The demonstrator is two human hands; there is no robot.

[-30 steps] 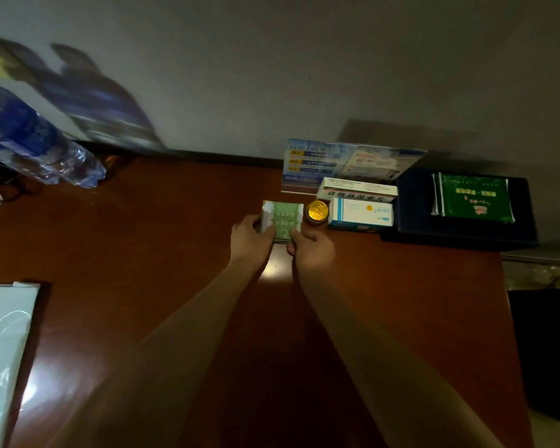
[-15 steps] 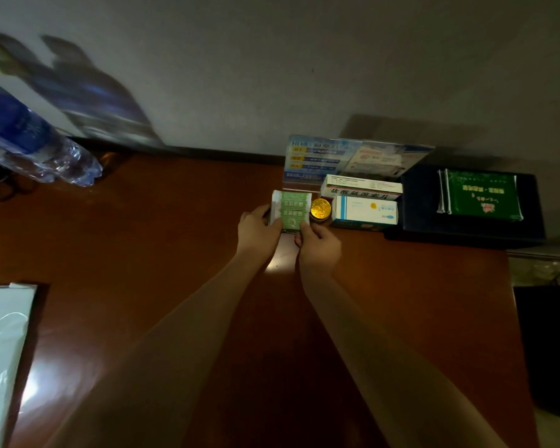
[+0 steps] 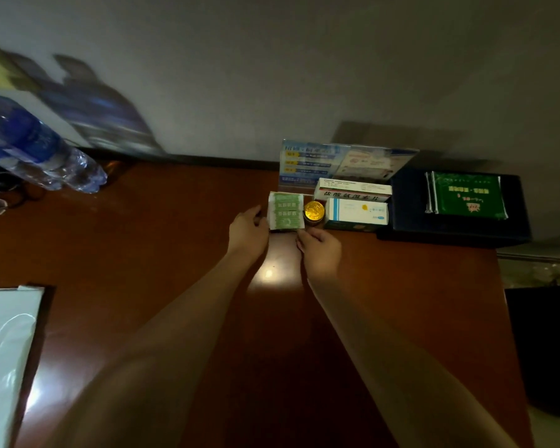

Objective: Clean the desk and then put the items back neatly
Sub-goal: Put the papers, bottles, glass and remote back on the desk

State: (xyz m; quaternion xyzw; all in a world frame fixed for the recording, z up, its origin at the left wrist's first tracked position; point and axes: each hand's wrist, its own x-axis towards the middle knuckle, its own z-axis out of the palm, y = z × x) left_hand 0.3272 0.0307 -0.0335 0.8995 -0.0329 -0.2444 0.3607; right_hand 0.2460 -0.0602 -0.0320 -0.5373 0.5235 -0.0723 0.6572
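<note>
A green and white packet (image 3: 286,211) lies on the brown desk (image 3: 175,253), against a round gold tin (image 3: 314,211). My left hand (image 3: 248,229) holds the packet's left edge with curled fingers. My right hand (image 3: 320,250) pinches its near right corner. Right of the tin sits a white and blue box (image 3: 356,213), with a second white box (image 3: 353,189) behind it. A blue printed sign stand (image 3: 337,161) leans at the wall behind them.
A dark blue box (image 3: 401,221) at the back right carries a green packet (image 3: 466,198). Blue-labelled water bottles (image 3: 29,147) stand at the far left. A white plastic bag (image 3: 4,350) lies at the near left. The desk's right edge drops off beyond the dark box.
Both hands have carried the green and white packet a little farther back and right, bringing it down beside the gold tin. The view has shifted slightly.
</note>
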